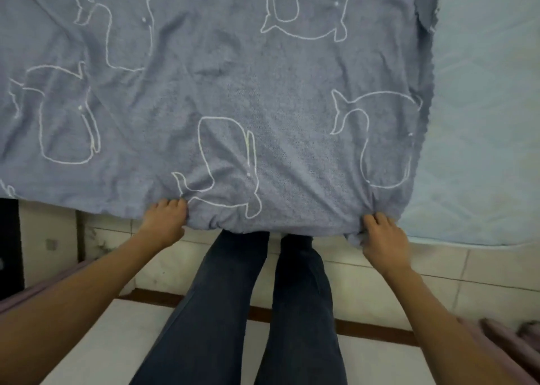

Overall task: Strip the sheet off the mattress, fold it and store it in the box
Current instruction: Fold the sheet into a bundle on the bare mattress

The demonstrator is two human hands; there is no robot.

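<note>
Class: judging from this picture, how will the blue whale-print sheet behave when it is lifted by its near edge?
Probably floppy: the sheet bunches into folds where the left hand and right hand grip it. Likely light for its size, seeming thin enough to crease all over. It may sag between the hands.

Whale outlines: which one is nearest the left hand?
The bottom-centre whale, its tail right beside the left hand gripping the sheet edge; the other whales lie farther off.
</note>
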